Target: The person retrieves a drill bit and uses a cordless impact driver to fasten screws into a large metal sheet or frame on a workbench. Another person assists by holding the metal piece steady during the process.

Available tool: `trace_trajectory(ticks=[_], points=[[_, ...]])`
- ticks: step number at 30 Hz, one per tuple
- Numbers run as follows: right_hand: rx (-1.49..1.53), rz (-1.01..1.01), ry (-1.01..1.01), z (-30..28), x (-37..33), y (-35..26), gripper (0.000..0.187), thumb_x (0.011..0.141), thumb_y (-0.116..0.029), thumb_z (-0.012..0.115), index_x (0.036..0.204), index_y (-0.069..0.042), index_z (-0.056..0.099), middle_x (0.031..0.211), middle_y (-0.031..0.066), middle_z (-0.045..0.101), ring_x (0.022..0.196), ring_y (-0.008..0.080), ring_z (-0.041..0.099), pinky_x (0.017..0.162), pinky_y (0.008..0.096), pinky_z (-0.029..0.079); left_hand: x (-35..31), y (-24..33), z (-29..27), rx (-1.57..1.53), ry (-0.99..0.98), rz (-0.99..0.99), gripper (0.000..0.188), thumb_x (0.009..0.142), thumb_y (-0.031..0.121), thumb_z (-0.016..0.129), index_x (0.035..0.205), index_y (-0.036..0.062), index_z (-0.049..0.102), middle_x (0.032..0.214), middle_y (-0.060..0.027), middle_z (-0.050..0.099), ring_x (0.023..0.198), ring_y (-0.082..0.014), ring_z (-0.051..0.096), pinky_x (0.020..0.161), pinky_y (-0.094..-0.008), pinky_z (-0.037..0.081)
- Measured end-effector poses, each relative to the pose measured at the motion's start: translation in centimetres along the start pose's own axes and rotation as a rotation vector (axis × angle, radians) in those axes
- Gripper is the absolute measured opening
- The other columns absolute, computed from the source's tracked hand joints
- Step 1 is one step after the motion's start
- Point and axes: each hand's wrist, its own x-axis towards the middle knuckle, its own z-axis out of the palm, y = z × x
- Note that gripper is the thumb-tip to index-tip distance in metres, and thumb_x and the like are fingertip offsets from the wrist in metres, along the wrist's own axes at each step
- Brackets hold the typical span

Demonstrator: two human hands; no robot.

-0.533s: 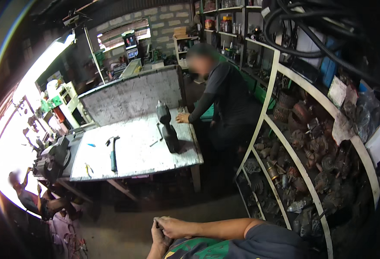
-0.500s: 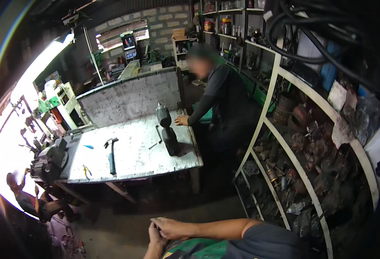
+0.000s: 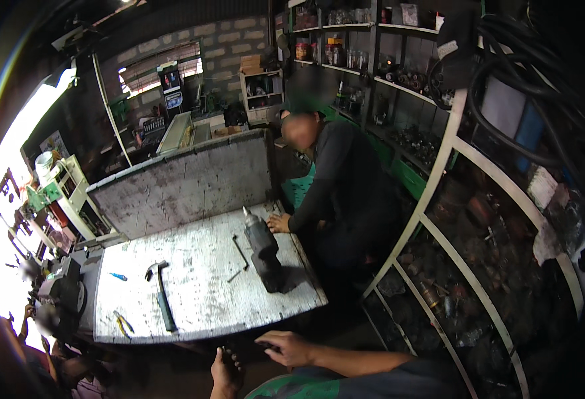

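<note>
My left hand (image 3: 227, 370) is low in the view, thumb up and fingers loosely bent, with a gap between thumb and fingers. To its right, my right hand (image 3: 288, 348) points left, its thumb and fingers apart. They do not touch each other, and I see nothing held in either. Both are in front of the near edge of a pale workbench (image 3: 193, 279). On it lie a claw hammer (image 3: 162, 302), yellow-handled pliers (image 3: 123, 324), a small blue tool (image 3: 117, 276) and a thin bent wrench (image 3: 240, 256). A bulky dark power tool (image 3: 263, 253) lies at the right.
A person in dark clothes leans at the bench's right side, one hand (image 3: 279, 223) on its top. An upright board (image 3: 193, 183) closes the bench's back. A dark machine (image 3: 60, 286) stands at the left end. A metal-framed rack (image 3: 419, 233) of parts fills the right.
My hands were clasped together and are now apart. The bench appears nearer and lower in view. The other person has leaned further down over the bench.
</note>
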Motion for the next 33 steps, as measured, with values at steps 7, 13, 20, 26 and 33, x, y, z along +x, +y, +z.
trace_trajectory(ticks=[7,13,20,26,33], points=[[-0.083,0.371,0.578,-5.7,1.0,9.3,0.041,0.091,-0.009,0.072,0.130,-0.001,0.066,0.114,0.0180,0.074,0.104,0.0284,0.073,0.090,0.0366,0.058,8.9,7.7,-0.7,0.404,0.343,0.240,0.019,0.101,0.017,0.056,0.114,0.0068,0.065,0.085,-0.0053,0.065,0.071,-0.0183,0.061,0.063,-0.0315,0.052],[-0.204,0.076,0.662,-10.6,7.3,11.4,0.082,0.079,-0.020,0.079,0.149,0.010,0.045,0.138,0.0288,0.057,0.129,0.0402,0.058,0.113,0.0463,0.044,19.2,12.3,-1.6,0.719,0.436,0.459,0.035,0.096,0.005,0.064,0.129,-0.0061,0.067,0.093,-0.0139,0.074,0.081,-0.0186,0.070,0.072,-0.0325,0.059],[-0.117,-0.054,0.500,-12.6,14.1,7.8,0.065,0.083,-0.013,0.082,0.139,0.001,0.053,0.121,0.0178,0.067,0.114,0.0362,0.066,0.103,0.0455,0.051,24.6,14.0,1.2,1.084,0.490,0.923,0.038,0.104,0.007,0.054,0.137,-0.0084,0.064,0.137,-0.0288,0.065,0.125,-0.0311,0.066,0.107,-0.0357,0.051],[-0.189,-0.147,0.482,-9.9,15.7,12.5,0.038,0.086,-0.010,0.076,0.121,-0.001,0.066,0.113,0.0193,0.069,0.099,0.0407,0.069,0.089,0.0460,0.056,20.5,14.6,5.1,1.240,0.552,1.080,0.033,0.107,0.006,0.054,0.137,-0.0024,0.065,0.115,-0.0203,0.068,0.097,-0.0262,0.070,0.088,-0.0351,0.058],[-0.758,-0.084,0.307,-8.4,15.0,16.1,0.024,0.100,-0.022,0.065,0.119,-0.008,0.070,0.096,0.0113,0.071,0.083,0.0301,0.069,0.070,0.0439,0.057,13.0,12.0,4.7,0.531,0.257,0.552,0.036,0.105,0.010,0.064,0.135,-0.0092,0.059,0.107,-0.0187,0.075,0.094,-0.0248,0.076,0.084,-0.0332,0.063]])
